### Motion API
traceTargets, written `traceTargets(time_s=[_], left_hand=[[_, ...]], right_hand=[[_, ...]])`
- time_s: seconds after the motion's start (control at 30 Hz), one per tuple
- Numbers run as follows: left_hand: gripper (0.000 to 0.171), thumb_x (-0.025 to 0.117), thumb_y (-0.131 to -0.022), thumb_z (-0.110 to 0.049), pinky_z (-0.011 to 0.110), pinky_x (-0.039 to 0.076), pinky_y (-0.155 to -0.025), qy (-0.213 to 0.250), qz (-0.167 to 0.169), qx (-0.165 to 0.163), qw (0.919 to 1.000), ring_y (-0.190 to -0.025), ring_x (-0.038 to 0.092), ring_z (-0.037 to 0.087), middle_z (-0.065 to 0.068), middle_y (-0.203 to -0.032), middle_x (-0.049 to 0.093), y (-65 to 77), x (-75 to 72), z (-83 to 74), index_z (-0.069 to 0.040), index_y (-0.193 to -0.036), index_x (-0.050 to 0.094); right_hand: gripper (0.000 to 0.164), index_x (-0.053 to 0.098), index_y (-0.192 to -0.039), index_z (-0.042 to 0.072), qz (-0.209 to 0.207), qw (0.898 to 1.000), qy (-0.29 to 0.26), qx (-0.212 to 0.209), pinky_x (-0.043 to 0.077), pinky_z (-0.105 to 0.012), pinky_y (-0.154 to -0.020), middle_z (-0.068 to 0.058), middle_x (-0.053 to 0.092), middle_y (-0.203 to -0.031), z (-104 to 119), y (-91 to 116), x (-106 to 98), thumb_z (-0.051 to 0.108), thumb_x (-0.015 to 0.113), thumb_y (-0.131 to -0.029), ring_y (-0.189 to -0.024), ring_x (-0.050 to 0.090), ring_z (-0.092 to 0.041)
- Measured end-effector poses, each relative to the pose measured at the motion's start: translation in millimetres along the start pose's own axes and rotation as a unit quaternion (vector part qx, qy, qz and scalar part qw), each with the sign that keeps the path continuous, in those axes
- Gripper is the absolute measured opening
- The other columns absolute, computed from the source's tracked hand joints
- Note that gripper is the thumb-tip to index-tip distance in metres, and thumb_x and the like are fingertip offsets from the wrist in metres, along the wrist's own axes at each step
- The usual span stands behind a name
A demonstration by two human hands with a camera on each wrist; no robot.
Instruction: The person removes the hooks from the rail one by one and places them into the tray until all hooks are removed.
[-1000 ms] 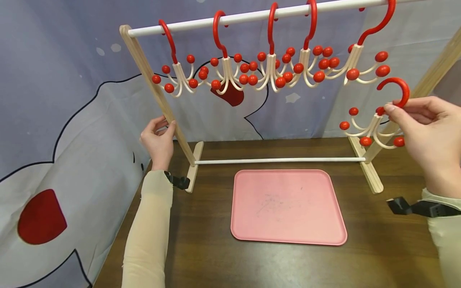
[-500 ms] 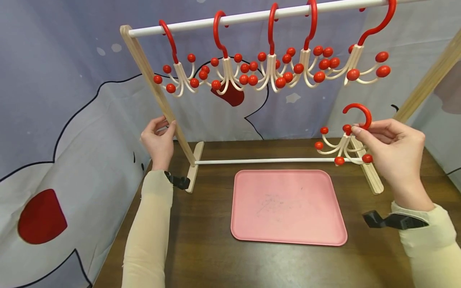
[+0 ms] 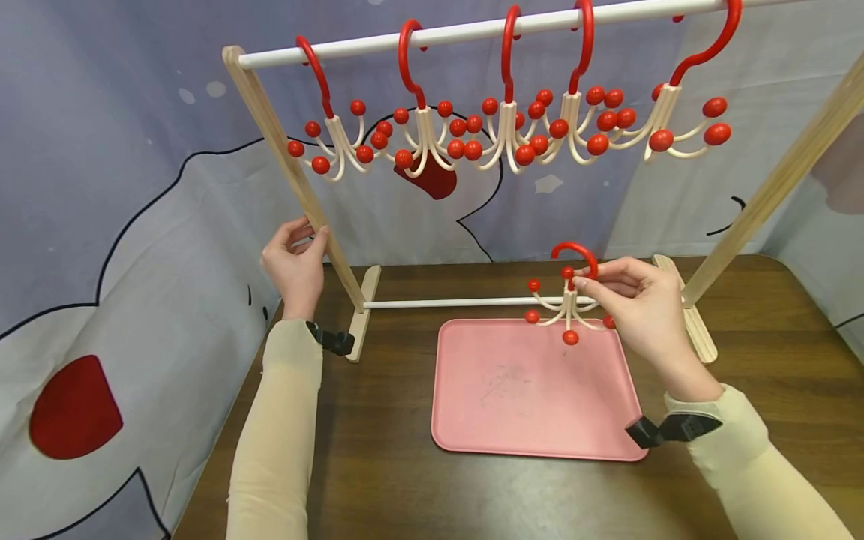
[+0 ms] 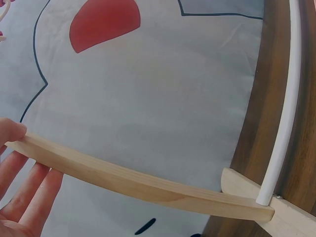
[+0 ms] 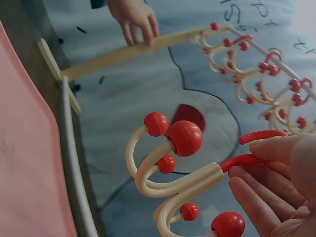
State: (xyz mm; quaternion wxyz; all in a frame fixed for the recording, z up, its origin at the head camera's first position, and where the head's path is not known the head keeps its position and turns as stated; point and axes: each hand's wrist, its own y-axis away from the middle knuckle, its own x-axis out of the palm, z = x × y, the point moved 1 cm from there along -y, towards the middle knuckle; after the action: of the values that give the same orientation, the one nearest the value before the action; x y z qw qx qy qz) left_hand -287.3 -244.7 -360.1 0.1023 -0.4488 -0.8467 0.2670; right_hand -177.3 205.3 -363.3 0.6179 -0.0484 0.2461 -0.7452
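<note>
My right hand [image 3: 637, 304] pinches the red hook of a multi-arm hanger [image 3: 568, 307] between thumb and fingers. The hanger is cream with red ball tips and hangs upright over the far right part of the pink tray [image 3: 499, 405]. In the right wrist view, the held hanger's cream stem [image 5: 197, 178] juts out from the fingers. My left hand [image 3: 297, 262] grips the left wooden post [image 3: 283, 157] of the rack, thumb on one side and fingers on the other, as the left wrist view confirms along the post [image 4: 133, 182].
Several similar hangers [image 3: 508, 120] hang from the rack's white top rod [image 3: 459, 34]. A lower white rod [image 3: 445, 303] joins the wooden feet behind the tray. The right post [image 3: 776, 187] stands beyond my right hand. A patterned curtain [image 3: 169, 225] closes off the back and left.
My right hand has carried the hanger left and down, from beside the right post to above the tray's far right part. My left hand keeps its place on the left post.
</note>
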Motion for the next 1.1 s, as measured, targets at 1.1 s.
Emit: traceTargets(time_s=[1.1], left_hand=[[0.021,0.081,-0.088,-0.012,0.020,0.060,-0.066,-0.001,-0.005,-0.004,1.0000,-0.073,0.071,0.010,0.009,-0.097,0.075,0.3,0.1,-2.4,-0.008,-0.108,0.078]], right_hand=[[0.018,0.072,-0.099,-0.006,0.143,0.975,-0.128,0.114,0.062,-0.046,-0.076,-0.015,0.076,-0.096,-62.1,23.8,133.9,-0.002,0.082,-0.085,-0.085,0.075,-0.024]])
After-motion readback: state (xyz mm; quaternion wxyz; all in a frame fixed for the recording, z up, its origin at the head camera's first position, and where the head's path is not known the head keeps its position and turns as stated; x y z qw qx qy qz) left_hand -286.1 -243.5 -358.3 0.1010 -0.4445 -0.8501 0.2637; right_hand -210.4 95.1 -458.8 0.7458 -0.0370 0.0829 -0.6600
